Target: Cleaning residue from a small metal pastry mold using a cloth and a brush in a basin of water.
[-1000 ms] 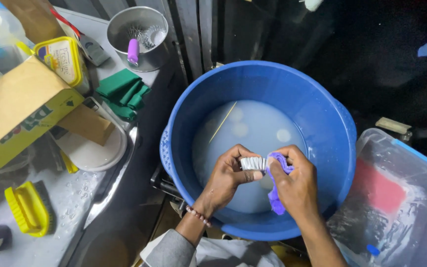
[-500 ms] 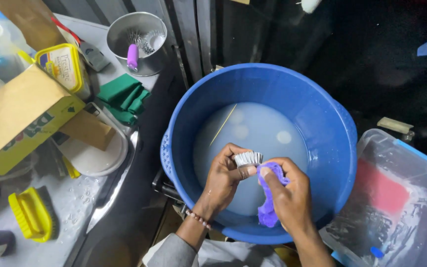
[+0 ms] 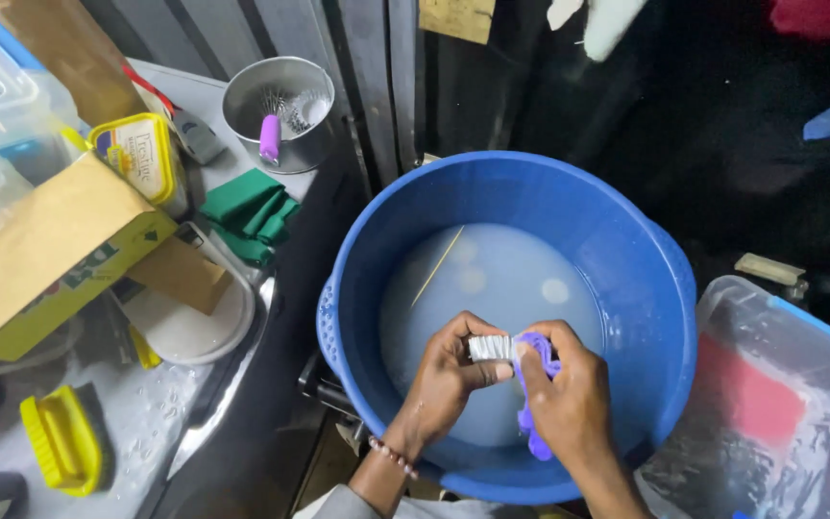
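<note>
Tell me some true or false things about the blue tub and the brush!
1. The blue tub holds cloudy water. True.
2. The right hand holds a purple brush with white bristles. True.
3. The left hand rests on the yellow scrub brush. False: that brush lies apart on the wet counter; the left hand's fingers touch the purple brush's bristles.
4. The metal cup stands inside the tub. False: it stands on the counter, beyond the green cloths.
5. A thin stick lies in the water. True.
</note>
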